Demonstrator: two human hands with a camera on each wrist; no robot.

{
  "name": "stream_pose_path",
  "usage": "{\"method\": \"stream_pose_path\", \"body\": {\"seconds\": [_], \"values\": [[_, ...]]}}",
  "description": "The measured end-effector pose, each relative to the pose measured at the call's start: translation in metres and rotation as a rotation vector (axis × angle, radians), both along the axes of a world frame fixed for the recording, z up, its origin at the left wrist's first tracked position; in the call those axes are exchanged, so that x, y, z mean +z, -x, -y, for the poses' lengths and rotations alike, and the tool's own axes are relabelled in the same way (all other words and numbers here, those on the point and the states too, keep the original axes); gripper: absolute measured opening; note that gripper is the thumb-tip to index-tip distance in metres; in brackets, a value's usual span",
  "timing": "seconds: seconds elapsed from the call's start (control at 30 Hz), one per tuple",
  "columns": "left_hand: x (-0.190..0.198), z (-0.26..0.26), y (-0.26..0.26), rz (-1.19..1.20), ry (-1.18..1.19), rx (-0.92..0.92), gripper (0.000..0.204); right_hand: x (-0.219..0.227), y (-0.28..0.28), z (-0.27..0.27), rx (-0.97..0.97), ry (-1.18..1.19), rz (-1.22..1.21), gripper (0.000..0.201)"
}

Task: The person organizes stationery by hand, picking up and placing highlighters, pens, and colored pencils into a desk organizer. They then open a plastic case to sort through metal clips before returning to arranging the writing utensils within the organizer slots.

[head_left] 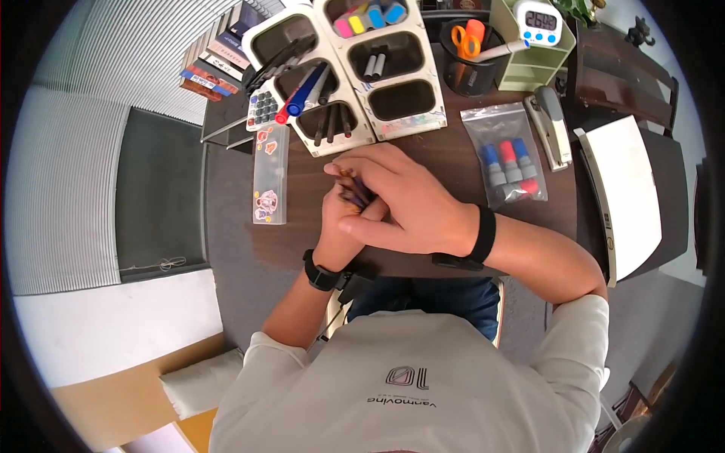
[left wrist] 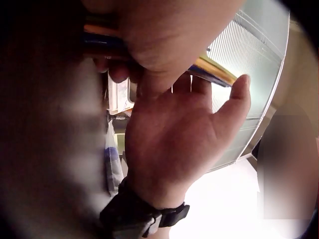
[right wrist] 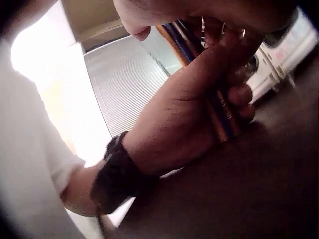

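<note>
Both hands meet over the near part of the desk. My left hand [head_left: 338, 223] holds a bundle of coloured pencils [head_left: 352, 189], its fingers curled round them. Blue, orange and brown barrels of these pencils [right wrist: 175, 44] lie side by side in the right wrist view. My right hand [head_left: 411, 200] reaches across the left one and cups around the bundle's end. In the left wrist view, that hand's palm [left wrist: 167, 134] faces the camera, thumb straight with its tip right at the pencil ends. Some right fingers are hidden behind the bundle and the left hand.
A white organiser [head_left: 370, 113] with pens and markers stands at the back. On the left lies a stickered clear pencil case [head_left: 270, 181]. To the right are a zip bag of markers [head_left: 510, 162], a stapler [head_left: 551, 128], a black pen cup [head_left: 468, 75] and a timer [head_left: 538, 23].
</note>
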State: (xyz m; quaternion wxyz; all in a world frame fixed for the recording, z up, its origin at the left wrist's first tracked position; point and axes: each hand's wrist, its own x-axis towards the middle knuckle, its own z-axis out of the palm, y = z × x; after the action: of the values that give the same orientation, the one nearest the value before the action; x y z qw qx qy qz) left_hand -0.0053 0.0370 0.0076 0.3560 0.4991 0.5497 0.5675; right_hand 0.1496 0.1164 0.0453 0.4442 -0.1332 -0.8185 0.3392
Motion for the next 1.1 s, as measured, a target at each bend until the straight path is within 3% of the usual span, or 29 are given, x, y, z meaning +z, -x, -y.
{"method": "stream_pose_path", "body": {"seconds": [0.07,0.1,0.13,0.2,0.23,0.27,0.33,0.4,0.43,0.47,0.53,0.63,0.9,1.1], "values": [[-0.004,-0.001,0.007,-0.507,0.142,-0.072,0.031,-0.009,0.001,0.003,0.079,0.262,0.012,0.042],[-0.008,-0.004,0.005,-0.531,-0.024,-0.056,0.030,-0.018,0.003,0.003,0.088,0.302,-0.030,0.034],[-0.004,-0.008,0.000,-0.530,-0.023,-0.074,0.030,-0.028,0.006,0.002,0.071,0.308,-0.032,0.034],[0.012,-0.014,-0.011,-0.633,-0.078,-0.053,0.033,-0.040,0.011,0.002,0.141,0.701,-0.084,0.020],[0.018,-0.016,-0.011,-0.643,-0.078,-0.102,0.036,-0.038,0.011,0.002,0.164,0.734,-0.134,0.020],[0.019,-0.015,-0.009,-0.644,-0.080,-0.111,0.036,-0.035,0.009,0.001,0.156,0.735,-0.138,0.020],[0.011,-0.008,0.000,-0.536,0.115,-0.160,0.036,-0.027,0.004,-0.002,0.329,0.876,-0.194,0.028],[0.004,-0.004,0.008,-0.444,0.079,-0.206,0.033,-0.029,0.005,-0.004,0.347,0.961,-0.263,0.031],[0.014,-0.002,0.006,-0.279,0.202,-0.239,0.030,-0.026,0.005,-0.005,0.369,1.049,-0.327,0.035],[0.023,0.000,0.004,-0.113,0.325,-0.268,0.028,-0.024,0.001,-0.006,0.368,1.050,-0.333,0.035],[0.031,0.003,0.003,-0.129,0.340,-0.321,0.022,-0.015,-0.007,-0.008,0.433,1.292,-0.209,0.038],[0.037,0.010,0.003,0.001,0.497,-0.359,0.022,-0.010,-0.008,-0.006,0.420,1.254,-0.138,0.041],[0.020,0.015,0.010,0.210,0.394,-0.317,0.029,-0.011,-0.010,-0.003,0.515,1.201,-0.088,0.043],[0.020,0.014,0.003,0.191,0.347,-0.286,0.026,-0.007,-0.012,0.001,0.502,1.243,-0.046,0.045]]}}
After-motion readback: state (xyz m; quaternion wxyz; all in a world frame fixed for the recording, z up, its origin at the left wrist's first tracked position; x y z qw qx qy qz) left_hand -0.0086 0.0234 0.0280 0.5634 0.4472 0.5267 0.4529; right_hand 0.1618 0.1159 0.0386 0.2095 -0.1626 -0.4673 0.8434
